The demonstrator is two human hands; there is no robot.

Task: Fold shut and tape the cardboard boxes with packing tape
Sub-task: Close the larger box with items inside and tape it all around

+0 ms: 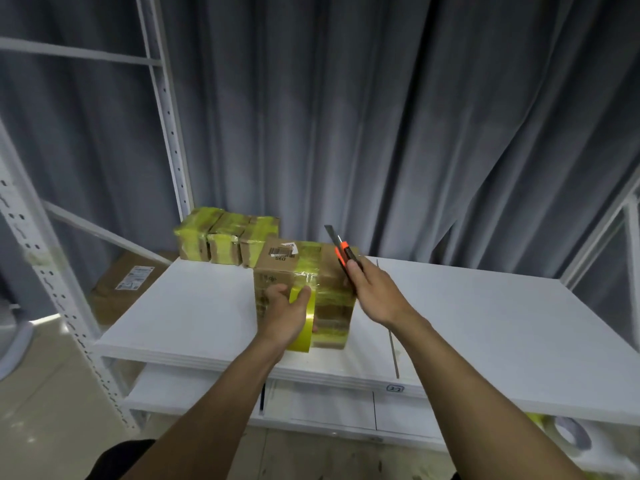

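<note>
Cardboard box (277,268) stands closed near the middle of the white table (485,323), with yellowish packing tape running over its top and down its near face. The left hand (282,315) curls round the tape roll (306,329) and holds it against that near face, thumb on the roll's upper edge. The right hand (375,294) grips an orange utility knife (343,252) just beside the box's right top edge, with the blade extended and pointing up and to the far left. Just beyond the box, at the table's far left, 3 small taped boxes (225,240) sit in a row, touching one another. Left of the table, a brown parcel (128,289) lies lower down behind a white rack post (62,292). A grey curtain (381,133) hangs behind. Another tape roll lies on the lower shelf (568,436) at the near right.
</note>
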